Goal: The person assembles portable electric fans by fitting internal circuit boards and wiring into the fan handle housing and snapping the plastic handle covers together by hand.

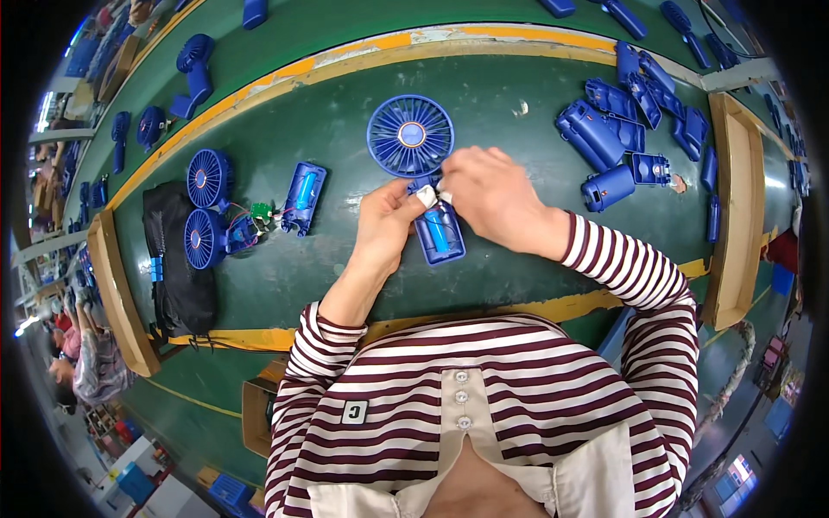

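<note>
A blue handheld fan (389, 157) lies in front of me, its round head away from me. Its opened handle shell (452, 256) points toward me, with a light blue cylindrical battery (439, 233) and thin wires inside. My left hand (380, 226) is closed on the fan at the neck, where the handle meets the head. White wrapping (427, 196) covers the left thumb tip. Over the same neck, the fingers of my right hand (499, 197) are pinched together; what they grip is hidden. A bit of white shows at the right fingertips too.
To the left lie a handle shell with battery (304, 198), a green circuit board (262, 211), two fan heads (207, 180) and a black bag (177, 298). Several blue shells (591, 134) are piled at right. Cardboard trays (734, 207) flank the table; more fans (195, 53) lie beyond the yellow edge.
</note>
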`<state>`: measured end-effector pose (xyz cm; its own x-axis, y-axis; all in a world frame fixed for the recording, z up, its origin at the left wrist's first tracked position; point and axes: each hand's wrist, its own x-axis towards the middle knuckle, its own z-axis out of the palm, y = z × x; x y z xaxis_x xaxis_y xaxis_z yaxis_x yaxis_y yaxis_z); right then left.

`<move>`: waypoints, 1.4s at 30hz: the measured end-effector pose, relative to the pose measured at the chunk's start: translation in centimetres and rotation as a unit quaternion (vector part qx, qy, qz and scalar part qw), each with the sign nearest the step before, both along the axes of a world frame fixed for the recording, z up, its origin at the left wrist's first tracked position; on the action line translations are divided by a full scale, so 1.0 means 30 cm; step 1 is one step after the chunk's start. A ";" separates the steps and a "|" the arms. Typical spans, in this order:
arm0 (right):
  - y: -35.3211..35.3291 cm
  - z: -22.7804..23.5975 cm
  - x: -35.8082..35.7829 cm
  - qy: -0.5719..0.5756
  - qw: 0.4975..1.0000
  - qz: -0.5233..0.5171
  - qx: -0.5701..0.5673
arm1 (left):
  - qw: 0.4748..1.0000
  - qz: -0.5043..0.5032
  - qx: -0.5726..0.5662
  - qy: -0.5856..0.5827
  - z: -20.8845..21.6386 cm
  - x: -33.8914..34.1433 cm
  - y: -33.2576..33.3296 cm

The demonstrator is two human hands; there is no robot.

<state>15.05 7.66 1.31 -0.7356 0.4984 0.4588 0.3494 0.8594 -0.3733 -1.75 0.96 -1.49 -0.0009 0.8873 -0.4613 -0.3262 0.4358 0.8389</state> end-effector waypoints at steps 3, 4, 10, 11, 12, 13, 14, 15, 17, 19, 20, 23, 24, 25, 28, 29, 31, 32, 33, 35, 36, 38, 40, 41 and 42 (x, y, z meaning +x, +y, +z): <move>0.035 -0.002 0.038 0.106 0.965 -0.083 -0.224 | 0.996 0.031 0.077 0.006 0.036 0.015 0.006; 0.045 0.000 0.052 0.093 0.948 -0.092 -0.290 | 0.996 0.032 0.083 0.017 0.056 0.017 0.007; 0.062 -0.031 0.006 0.045 0.816 -0.064 -0.573 | 0.983 0.035 0.155 0.089 0.032 0.017 -0.010; 0.064 -0.032 0.002 0.028 0.816 -0.061 -0.574 | 0.983 0.033 0.156 0.090 0.029 0.017 -0.013; 0.065 -0.032 0.002 0.030 0.816 -0.062 -0.574 | 0.981 0.025 0.161 0.103 0.026 0.016 -0.014; 0.067 -0.033 0.002 0.027 0.819 -0.062 -0.570 | 0.979 0.018 0.167 0.117 0.025 0.015 -0.015; 0.068 -0.033 0.000 0.023 0.821 -0.063 -0.567 | 0.979 0.017 0.167 0.118 0.027 0.016 -0.015; 0.066 -0.026 -0.001 0.024 0.821 -0.063 -0.566 | 0.977 0.025 0.174 0.119 0.029 0.019 -0.014; 0.059 -0.003 -0.006 0.012 0.782 -0.071 -0.619 | 0.976 0.033 0.180 0.121 0.031 0.018 -0.016; 0.044 0.011 -0.015 0.022 0.748 -0.084 -0.658 | 0.977 0.034 0.168 0.127 0.032 0.014 -0.018; 0.037 0.016 -0.019 0.032 0.711 -0.097 -0.696 | 0.977 0.034 0.168 0.127 0.035 0.017 -0.021; 0.023 0.021 -0.026 0.036 0.714 -0.123 -0.688 | 0.970 0.041 0.169 0.170 0.040 0.032 -0.028; 0.014 0.024 -0.029 0.037 0.714 -0.122 -0.688 | 0.971 0.053 0.176 0.154 0.038 0.036 -0.030; 0.001 0.029 -0.031 0.003 0.834 -0.133 -0.536 | 0.971 0.065 0.183 0.138 0.035 0.039 -0.032; -0.034 0.036 -0.047 -0.091 0.954 -0.146 -0.243 | 0.964 0.088 0.211 0.136 0.034 0.049 -0.034; -0.047 0.025 -0.050 -0.065 0.975 -0.153 -0.150 | 0.964 0.088 0.212 0.136 0.038 0.055 -0.033; -0.063 0.026 -0.052 -0.043 0.985 -0.165 -0.008 | 0.963 0.123 0.218 0.101 0.051 0.067 -0.025; -0.061 0.030 -0.052 -0.045 0.985 -0.169 -0.006 | 0.963 0.120 0.220 0.098 0.050 0.065 -0.024; -0.058 0.035 -0.052 -0.032 0.983 -0.183 0.009 | 0.967 0.115 0.205 0.102 0.048 0.055 -0.028; -0.048 0.045 -0.039 -0.027 0.983 -0.184 0.002 | 0.971 0.092 0.175 0.131 0.036 0.040 -0.030; -0.045 0.047 -0.039 -0.032 0.985 -0.169 -0.023 | 0.974 0.094 0.182 0.101 0.042 0.049 -0.032; -0.051 0.022 -0.043 -0.035 0.986 -0.136 -0.087 | 0.974 0.080 0.199 0.073 0.056 0.052 -0.031; -0.057 0.011 -0.035 -0.017 0.986 -0.124 -0.112 | 0.979 0.077 0.183 0.039 0.053 0.054 -0.028; -0.060 0.017 -0.023 -0.021 0.985 -0.130 -0.110 | 0.982 0.060 0.175 0.021 0.040 0.040 -0.033; -0.064 0.026 -0.011 -0.049 0.980 -0.136 -0.137 | 0.983 0.049 0.175 0.023 0.032 0.043 -0.034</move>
